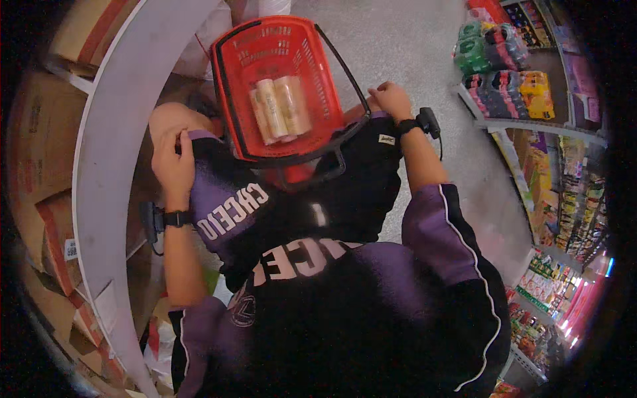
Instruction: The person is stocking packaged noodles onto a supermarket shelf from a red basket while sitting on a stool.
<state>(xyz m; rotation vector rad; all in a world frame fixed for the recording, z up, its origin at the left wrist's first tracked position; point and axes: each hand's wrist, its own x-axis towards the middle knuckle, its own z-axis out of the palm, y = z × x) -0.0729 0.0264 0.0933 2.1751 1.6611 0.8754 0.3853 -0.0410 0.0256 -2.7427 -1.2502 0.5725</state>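
My left hand (171, 161) rests on my left thigh near the knee, holding nothing, its fingers bent and partly hidden. On the other side, my right hand (394, 102) lies by my right knee, loosely curled and empty, close to the black handle (343, 62) of a shopping basket. That red plastic basket (326, 54) stands before me between my knees. Inside it lie several pale cylindrical packages (278, 109), side by side; their contents are not clear.
A shelf edge (107, 114) with cardboard boxes (45, 134) runs along my left. White bags (201, 49) stand beyond the basket. To my right, shelves hold shrink-wrapped drink bottles (507, 47) and packaged goods (577, 199). Grey floor (398, 40) stretches between.
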